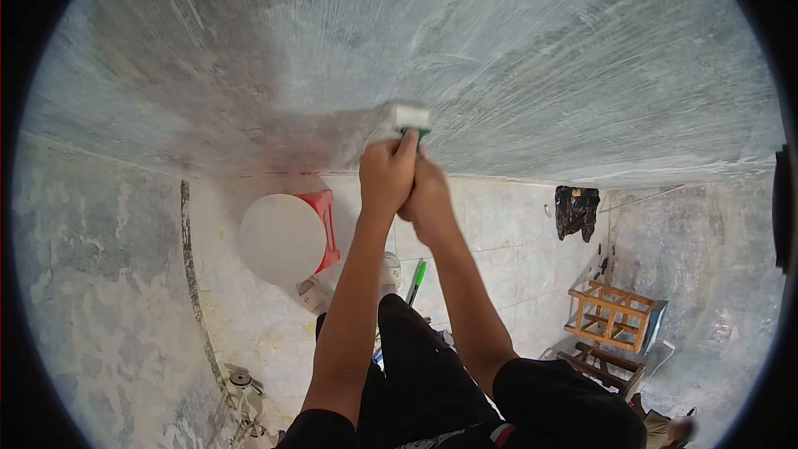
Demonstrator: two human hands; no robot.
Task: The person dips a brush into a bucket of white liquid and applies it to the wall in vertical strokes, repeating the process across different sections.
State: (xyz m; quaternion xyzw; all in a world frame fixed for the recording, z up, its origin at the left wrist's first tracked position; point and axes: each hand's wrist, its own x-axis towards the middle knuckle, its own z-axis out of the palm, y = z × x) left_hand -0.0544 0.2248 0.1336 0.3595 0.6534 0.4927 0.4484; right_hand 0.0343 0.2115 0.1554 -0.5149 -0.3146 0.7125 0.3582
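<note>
A scraper point(411, 116) with a wide whitish head and a bit of green at its handle is against the streaked grey wall point(515, 58). My left hand point(386, 179) is closed round its handle, with the thumb lying up toward the head. Just right of it and slightly lower, my right hand point(431, 199) is also closed on the handle, pressed against the left. The hands hide most of the handle, and the head is slightly blurred.
A red stool with a round white top point(283, 239) stands on the tiled floor at left. By my feet lies a green-ended tool point(418, 273). A black plastic bag point(576, 213) and wooden stools point(611, 318) are at right. Another wall point(91, 299) borders the left.
</note>
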